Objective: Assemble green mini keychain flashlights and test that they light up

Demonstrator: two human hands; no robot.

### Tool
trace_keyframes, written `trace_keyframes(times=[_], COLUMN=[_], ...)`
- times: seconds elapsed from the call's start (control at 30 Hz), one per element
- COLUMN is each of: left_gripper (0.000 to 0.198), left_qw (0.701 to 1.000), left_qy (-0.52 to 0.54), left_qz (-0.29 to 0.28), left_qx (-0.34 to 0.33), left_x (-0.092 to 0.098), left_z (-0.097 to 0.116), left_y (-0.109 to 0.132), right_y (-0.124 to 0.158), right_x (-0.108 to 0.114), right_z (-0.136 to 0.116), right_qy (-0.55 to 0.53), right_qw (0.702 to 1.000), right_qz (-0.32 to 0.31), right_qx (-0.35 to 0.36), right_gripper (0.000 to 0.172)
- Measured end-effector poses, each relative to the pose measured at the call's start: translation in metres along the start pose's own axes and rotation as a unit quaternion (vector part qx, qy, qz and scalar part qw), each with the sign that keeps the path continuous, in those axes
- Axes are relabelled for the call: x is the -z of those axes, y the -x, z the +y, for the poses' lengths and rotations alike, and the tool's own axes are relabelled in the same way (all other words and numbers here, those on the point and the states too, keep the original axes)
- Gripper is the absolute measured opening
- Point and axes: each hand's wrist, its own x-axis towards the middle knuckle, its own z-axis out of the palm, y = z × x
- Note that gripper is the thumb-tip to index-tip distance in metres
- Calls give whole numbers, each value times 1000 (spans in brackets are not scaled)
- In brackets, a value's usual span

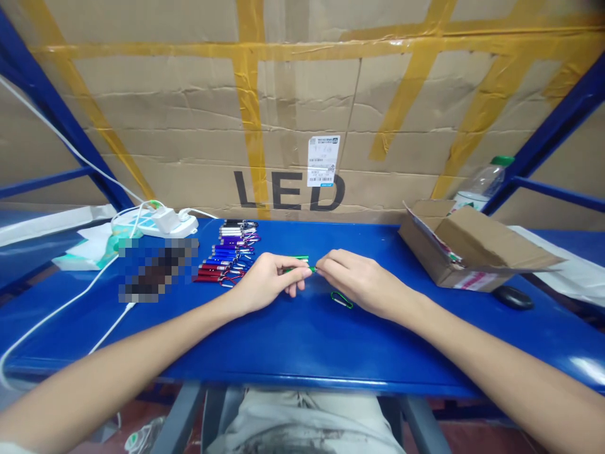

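Note:
My left hand [269, 280] is closed, thumb against fingers, on a slim green keychain flashlight [312, 270], mostly hidden by the fingers. My right hand [357, 277] pinches the right end of the same flashlight. Just behind the hands another thin green piece [300, 257] lies on the table, partly covered. A green carabiner clip [341, 300] rests below my right hand, not touched. To the left of my hands, several slim flashlights [224, 257] with clips lie in a column, grouped from black at the back through white, purple and blue to red in front.
The blue table [302, 353] backs onto a large taped carton [189, 139]. An open cardboard box [449, 252], a black mouse [513, 297] and a plastic bottle [486, 180] stand right. At left are a white power strip [182, 225], cables and a blurred-out dark object [158, 271].

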Motion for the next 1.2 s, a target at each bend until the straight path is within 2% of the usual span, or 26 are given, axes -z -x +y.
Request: trace_keyframes(times=[0.1, 0.2, 0.3, 0.37, 0.4, 0.47, 0.57, 0.63, 0.7, 0.8, 0.9, 1.07, 1.2], left_gripper=[43, 38, 31, 30, 30, 27, 25, 25, 26, 31, 38, 50, 48], left_qw=[1000, 996, 972, 958, 957, 965, 978, 977, 976, 983, 995, 999, 997], left_qy=[4, -54, -157, -196, -201, -187, -164, -170, -171, -140, -69, 38, 67], left_qz=[-5, 24, 51, 58, 59, 56, 63, 73, 81, 87, 65, -2, -30], left_qx=[1, -65, -167, -202, -203, -176, -117, -107, -109, -86, -32, 23, 24], left_x=[0, 2, 5, 6, 5, 3, 0, 1, 3, 7, 8, 5, 1], left_z=[-3, -7, -8, -6, -5, -3, -3, -3, -4, -4, -2, -1, -1], left_y=[0, 2, 5, 6, 6, 5, 3, 2, 1, -1, -3, -3, 0], right_y=[-2, -5, -8, -9, -9, -10, -8, -6, -2, 2, 2, 1, 1], right_x=[1, 1, -1, -2, -2, 2, 12, 21, 28, 34, 35, 33, 33], right_z=[-2, -8, -12, -13, -12, -9, -1, 6, 12, 15, 13, 12, 13], right_qy=[-23, -155, -320, -385, -393, -359, -219, -171, -171, -185, -196, -192, -204], right_qw=[1000, 985, 928, 894, 889, 907, 958, 970, 966, 943, 925, 919, 937], right_qz=[-5, 0, -15, -25, -26, -22, -6, -26, -102, -222, -287, -310, -245], right_qx=[5, -71, -189, -228, -232, -220, -183, -173, -166, -162, -155, -152, -143], right_gripper=[33, 31, 34, 35, 35, 35, 32, 25, 20, 18, 17, 15, 19])
